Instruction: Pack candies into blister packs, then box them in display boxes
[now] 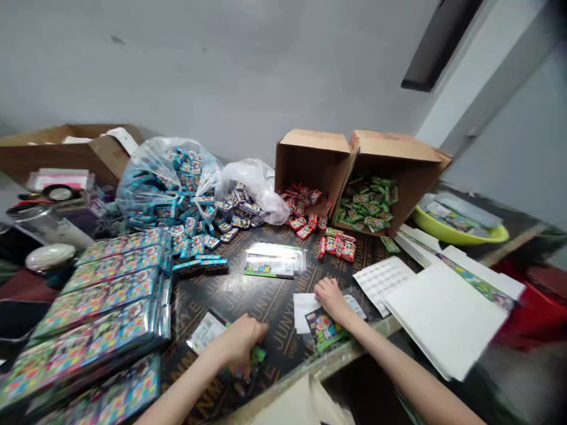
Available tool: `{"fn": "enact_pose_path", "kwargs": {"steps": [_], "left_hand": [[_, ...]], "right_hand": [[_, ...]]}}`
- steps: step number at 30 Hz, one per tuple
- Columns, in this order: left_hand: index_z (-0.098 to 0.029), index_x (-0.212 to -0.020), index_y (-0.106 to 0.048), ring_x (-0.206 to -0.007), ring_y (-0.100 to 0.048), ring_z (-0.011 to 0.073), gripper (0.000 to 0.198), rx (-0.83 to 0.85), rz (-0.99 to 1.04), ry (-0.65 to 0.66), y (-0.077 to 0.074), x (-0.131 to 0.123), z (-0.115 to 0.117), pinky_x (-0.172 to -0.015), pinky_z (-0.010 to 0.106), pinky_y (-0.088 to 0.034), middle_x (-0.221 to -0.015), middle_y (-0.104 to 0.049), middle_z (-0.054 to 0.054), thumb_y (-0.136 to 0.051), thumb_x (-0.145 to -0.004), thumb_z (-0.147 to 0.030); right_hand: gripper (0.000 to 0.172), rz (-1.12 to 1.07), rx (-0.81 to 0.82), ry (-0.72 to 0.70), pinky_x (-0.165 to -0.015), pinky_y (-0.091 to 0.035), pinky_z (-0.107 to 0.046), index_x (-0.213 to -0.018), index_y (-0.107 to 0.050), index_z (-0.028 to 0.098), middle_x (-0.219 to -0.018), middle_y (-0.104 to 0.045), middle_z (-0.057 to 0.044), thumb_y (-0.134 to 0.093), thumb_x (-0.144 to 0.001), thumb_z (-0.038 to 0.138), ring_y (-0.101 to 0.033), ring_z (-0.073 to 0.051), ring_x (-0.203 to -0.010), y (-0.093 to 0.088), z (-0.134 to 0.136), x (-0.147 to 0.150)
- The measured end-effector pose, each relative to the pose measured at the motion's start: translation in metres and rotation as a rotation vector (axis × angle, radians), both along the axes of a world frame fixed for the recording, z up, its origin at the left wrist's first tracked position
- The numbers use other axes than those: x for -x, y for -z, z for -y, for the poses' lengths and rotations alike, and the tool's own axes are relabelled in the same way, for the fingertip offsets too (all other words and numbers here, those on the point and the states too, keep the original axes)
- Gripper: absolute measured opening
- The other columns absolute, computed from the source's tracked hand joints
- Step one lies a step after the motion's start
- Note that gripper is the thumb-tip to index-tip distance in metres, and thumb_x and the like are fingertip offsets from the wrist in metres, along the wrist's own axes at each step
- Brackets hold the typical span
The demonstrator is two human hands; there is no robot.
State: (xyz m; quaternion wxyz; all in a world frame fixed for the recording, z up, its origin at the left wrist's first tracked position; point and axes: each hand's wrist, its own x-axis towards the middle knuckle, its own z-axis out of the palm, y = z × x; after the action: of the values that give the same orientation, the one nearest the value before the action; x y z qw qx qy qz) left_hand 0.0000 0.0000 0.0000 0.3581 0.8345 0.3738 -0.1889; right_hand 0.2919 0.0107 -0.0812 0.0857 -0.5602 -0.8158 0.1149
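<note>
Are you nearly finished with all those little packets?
Maybe not yet. Done-looking: the stacked packs on the left. In hand: the left hand is at a green packet, and the right hand is on a printed card. Left: plenty of loose red packets, green packets and blue packets.

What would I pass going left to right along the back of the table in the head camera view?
Cardboard box, clear bag of blue packets, white plastic bag, tipped box with red packets, tipped box with green packets, yellow basin
</note>
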Motion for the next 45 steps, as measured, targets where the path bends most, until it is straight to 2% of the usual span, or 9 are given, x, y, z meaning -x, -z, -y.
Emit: {"fn": "enact_pose_path", "kwargs": {"steps": [5,9,12,16,19,22,26,31,45], "left_hand": [[-0.023,-0.118,-0.045,-0.075,-0.052,0.0146,0.045,-0.242,0.481,-0.48,-0.046,0.014,-0.005,-0.067,0.024,-0.039,-0.089,-0.057,0.001,-0.056,-0.075,-0.024],[-0.023,-0.111,-0.053,-0.086,-0.051,0.0172,0.032,-0.28,0.719,-0.723,-0.051,0.025,0.006,-0.065,0.024,-0.042,-0.096,-0.053,0.005,-0.052,-0.08,-0.027],[-0.021,-0.101,-0.061,-0.083,-0.052,0.0172,0.025,-0.279,0.748,-0.822,-0.039,0.031,0.016,-0.064,0.025,-0.043,-0.09,-0.054,0.005,-0.056,-0.078,-0.028],[-0.019,-0.093,-0.067,-0.081,-0.054,0.0161,0.019,-0.33,0.751,-0.87,-0.028,0.034,0.024,-0.072,0.029,-0.043,-0.085,-0.055,0.005,-0.057,-0.078,-0.025],[-0.019,-0.09,-0.067,-0.074,-0.054,0.0151,0.017,-0.359,0.747,-0.88,-0.029,0.033,0.026,-0.068,0.027,-0.043,-0.078,-0.056,0.004,-0.059,-0.076,-0.024],[-0.019,-0.086,-0.067,-0.072,-0.055,0.0146,0.013,-0.41,0.754,-0.858,-0.034,0.03,0.027,-0.067,0.027,-0.043,-0.076,-0.056,0.003,-0.058,-0.077,-0.021],[-0.017,-0.081,-0.066,-0.071,-0.054,0.0142,0.011,-0.46,0.723,-0.846,-0.037,0.028,0.029,-0.066,0.026,-0.042,-0.074,-0.057,0.003,-0.057,-0.076,-0.016],[-0.015,-0.074,-0.06,-0.064,-0.052,0.0134,0.004,-0.46,0.687,-0.945,-0.036,0.029,0.032,-0.06,0.025,-0.04,-0.069,-0.058,0.001,-0.06,-0.071,-0.018],[-0.016,-0.063,-0.055,-0.063,-0.052,0.0122,0.016,-0.495,0.741,-1.051,-0.034,0.02,0.033,-0.061,0.024,-0.04,-0.065,-0.055,0.0,-0.062,-0.071,-0.027]], "right_hand": [[0.014,-0.069,0.035,0.046,-0.072,-0.034,-0.028,-0.072,-0.05,0.016,-0.075,-0.057,-0.004,-0.043,-0.078,0.006,-0.049,-0.017,-0.075,0.003,0.007,0.001],[0.011,-0.18,0.08,0.113,-0.063,-0.036,-0.024,-0.075,-0.048,0.017,-0.069,-0.055,-0.001,-0.04,-0.082,0.014,-0.05,-0.014,-0.065,-0.005,0.004,-0.004],[0.009,-0.29,0.029,0.173,-0.071,-0.037,-0.029,-0.074,-0.049,0.017,-0.08,-0.057,-0.005,-0.045,-0.081,0.021,-0.051,-0.018,-0.079,-0.026,-0.003,0.007],[0.014,-0.638,-0.001,0.223,-0.076,-0.036,-0.031,-0.07,-0.051,0.018,-0.077,-0.057,-0.003,-0.052,-0.079,0.029,-0.051,-0.018,-0.079,-0.077,-0.008,0.051],[0.014,-0.924,0.152,0.169,-0.072,-0.038,-0.029,-0.082,-0.051,0.019,-0.07,-0.056,0.001,-0.058,-0.075,0.028,-0.052,-0.014,-0.069,-0.115,-0.012,0.09],[0.034,-1.099,0.375,0.042,-0.068,-0.039,-0.026,-0.101,-0.045,0.02,-0.068,-0.055,0.004,-0.062,-0.072,0.025,-0.052,-0.012,-0.066,-0.134,-0.017,0.119],[0.04,-1.148,0.61,-0.15,-0.063,-0.039,-0.023,-0.106,-0.042,0.021,-0.067,-0.053,0.005,-0.061,-0.071,0.024,-0.05,-0.01,-0.063,-0.135,-0.023,0.142],[0.044,-1.097,0.722,-0.214,-0.055,-0.038,-0.02,-0.109,-0.041,0.022,-0.065,-0.051,0.006,-0.062,-0.07,0.023,-0.046,-0.008,-0.056,-0.128,-0.023,0.156],[0.05,-0.927,0.586,-0.169,-0.059,-0.038,-0.021,-0.108,-0.043,0.024,-0.065,-0.05,0.007,-0.063,-0.063,0.014,-0.048,-0.009,-0.06,-0.12,-0.022,0.162]]}}
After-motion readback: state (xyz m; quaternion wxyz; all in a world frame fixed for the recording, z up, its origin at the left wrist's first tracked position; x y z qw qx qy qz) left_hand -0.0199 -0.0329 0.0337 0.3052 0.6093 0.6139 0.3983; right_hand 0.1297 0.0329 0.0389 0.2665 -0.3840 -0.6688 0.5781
